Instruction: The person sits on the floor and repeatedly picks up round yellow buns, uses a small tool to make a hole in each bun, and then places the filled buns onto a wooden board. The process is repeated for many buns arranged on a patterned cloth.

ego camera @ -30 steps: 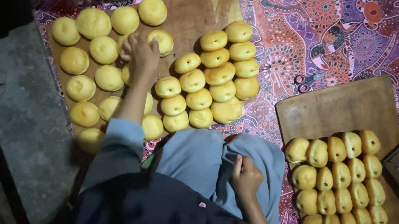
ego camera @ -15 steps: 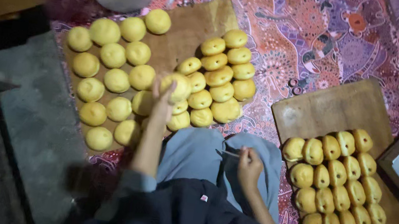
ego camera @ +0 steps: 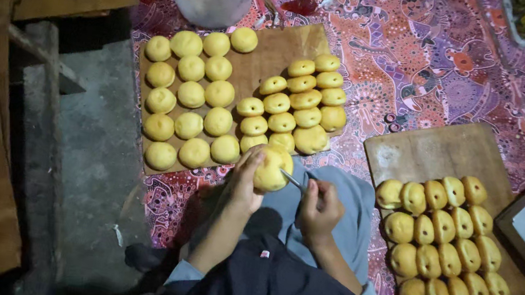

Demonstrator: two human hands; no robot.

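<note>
Yellow dough ball (ego camera: 272, 168) held in left hand (ego camera: 245, 183), thin metal tool (ego camera: 293, 181) in right hand (ego camera: 321, 207)

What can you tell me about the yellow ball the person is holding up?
The yellow ball is a round, smooth, matte lump that looks like soft dough. The left hand cups it from the side above the lap, just below the near edge of the wooden board. A thin metal tool, held in the right hand, meets its lower right side.
</note>
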